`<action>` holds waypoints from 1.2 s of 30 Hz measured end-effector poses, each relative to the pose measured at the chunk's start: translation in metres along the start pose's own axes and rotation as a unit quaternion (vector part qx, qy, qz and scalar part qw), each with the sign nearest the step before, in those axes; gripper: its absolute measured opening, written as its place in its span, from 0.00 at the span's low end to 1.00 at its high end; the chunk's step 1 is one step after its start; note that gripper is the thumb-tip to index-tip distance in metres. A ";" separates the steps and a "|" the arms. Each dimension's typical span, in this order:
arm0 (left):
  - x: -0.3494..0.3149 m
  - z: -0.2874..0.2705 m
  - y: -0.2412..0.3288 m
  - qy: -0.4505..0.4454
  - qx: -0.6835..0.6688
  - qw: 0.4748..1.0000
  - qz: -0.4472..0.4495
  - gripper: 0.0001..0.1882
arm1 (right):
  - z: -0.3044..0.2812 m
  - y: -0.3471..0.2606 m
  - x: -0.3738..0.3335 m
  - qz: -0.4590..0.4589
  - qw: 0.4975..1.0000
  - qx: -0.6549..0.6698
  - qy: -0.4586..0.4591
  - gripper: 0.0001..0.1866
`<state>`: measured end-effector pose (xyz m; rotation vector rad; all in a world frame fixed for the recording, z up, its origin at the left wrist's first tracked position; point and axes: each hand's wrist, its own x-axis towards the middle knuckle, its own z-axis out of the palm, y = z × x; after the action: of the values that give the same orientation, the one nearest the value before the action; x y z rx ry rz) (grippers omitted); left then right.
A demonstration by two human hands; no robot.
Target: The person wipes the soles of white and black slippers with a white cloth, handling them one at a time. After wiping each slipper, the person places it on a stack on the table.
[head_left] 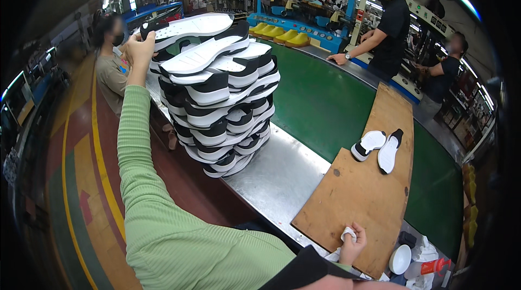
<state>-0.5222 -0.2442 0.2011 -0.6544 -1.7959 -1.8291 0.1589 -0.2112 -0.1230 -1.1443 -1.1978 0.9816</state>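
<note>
At the top of a tall stack of white-and-black shoe soles (228,121), my left hand (141,48) is closed on the black end of one sole (198,26), my arm stretched far out. That sole lies level over the others, white bottom up. My right hand (354,242) is curled around a crumpled white cloth (348,233) above the near end of a wooden board (353,192). Farther up the board lie two more pieces, a white sole with a black end (387,154) and another (368,145) tilted beside it.
A metal table edge (277,173) borders a green conveyor belt (320,105). By my right hand stand a white bowl (400,259) and a bottle with a red pump (429,267). Yellow shoe lasts (282,35) line the far side. One person stands behind the stack, others across the belt.
</note>
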 end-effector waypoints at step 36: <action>-0.424 0.154 0.077 -0.718 -0.133 0.674 0.111 0.43 | -0.023 -0.033 -0.014 0.011 0.990 -0.016 0.142 0.07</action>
<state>-0.1485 -0.0857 -0.0108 -2.8535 -1.9225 -1.2958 0.1794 -0.2333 -0.0933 -1.2777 -0.9764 0.7861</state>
